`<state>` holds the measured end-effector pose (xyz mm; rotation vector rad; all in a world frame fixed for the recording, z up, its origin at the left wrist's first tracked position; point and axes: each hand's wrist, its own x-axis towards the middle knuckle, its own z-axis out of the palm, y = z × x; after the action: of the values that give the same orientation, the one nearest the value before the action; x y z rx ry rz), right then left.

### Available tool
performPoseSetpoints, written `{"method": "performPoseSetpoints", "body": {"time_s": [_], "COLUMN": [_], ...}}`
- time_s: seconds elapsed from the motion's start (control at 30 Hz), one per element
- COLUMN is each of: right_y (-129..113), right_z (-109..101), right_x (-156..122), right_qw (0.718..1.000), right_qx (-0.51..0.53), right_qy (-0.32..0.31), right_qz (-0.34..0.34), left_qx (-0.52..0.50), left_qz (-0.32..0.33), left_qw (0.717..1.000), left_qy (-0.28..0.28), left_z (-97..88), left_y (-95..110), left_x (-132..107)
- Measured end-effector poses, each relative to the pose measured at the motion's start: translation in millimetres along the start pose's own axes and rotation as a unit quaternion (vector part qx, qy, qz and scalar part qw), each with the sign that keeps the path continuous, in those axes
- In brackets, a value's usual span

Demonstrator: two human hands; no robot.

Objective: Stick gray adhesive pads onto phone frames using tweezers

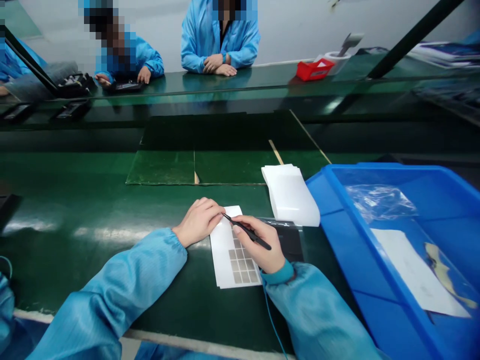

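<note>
My right hand (260, 245) grips slim black tweezers (248, 231), their tips reaching toward the upper part of a white sheet (221, 250). On that sheet lies a grid of small grey-beige square pads (240, 262), partly hidden by my right hand. The fingers of my left hand (198, 221) curl over the sheet's upper left corner. A stack of white foam sheets (290, 195) lies just beyond my right hand.
A blue plastic bin (375, 200) at the right holds clear film and white paper. A dark flat pad (288, 240) lies under the sheet's right side on the green bench mat (75, 240). Across the bench, co-workers in blue sleeves (219, 40) sit beside a red box (315, 70).
</note>
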<state>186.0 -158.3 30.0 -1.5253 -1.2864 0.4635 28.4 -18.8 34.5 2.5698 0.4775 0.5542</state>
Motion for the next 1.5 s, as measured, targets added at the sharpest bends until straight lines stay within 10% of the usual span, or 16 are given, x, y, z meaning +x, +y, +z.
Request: {"method": "performPoseSetpoints", "body": {"time_s": [1.5], "right_y": [-2.0], "right_z": [3.1], "right_x": [-0.9], "right_qw": [1.000], "right_qx": [0.027], "right_qy": [-0.005], "right_qz": [-0.004], "left_qx": [-0.030], "left_qz": [-0.013], "left_qw": [0.999], "left_qy": [0.017], "left_z": [0.0], "left_y": [-0.4], "left_x": [0.7]}}
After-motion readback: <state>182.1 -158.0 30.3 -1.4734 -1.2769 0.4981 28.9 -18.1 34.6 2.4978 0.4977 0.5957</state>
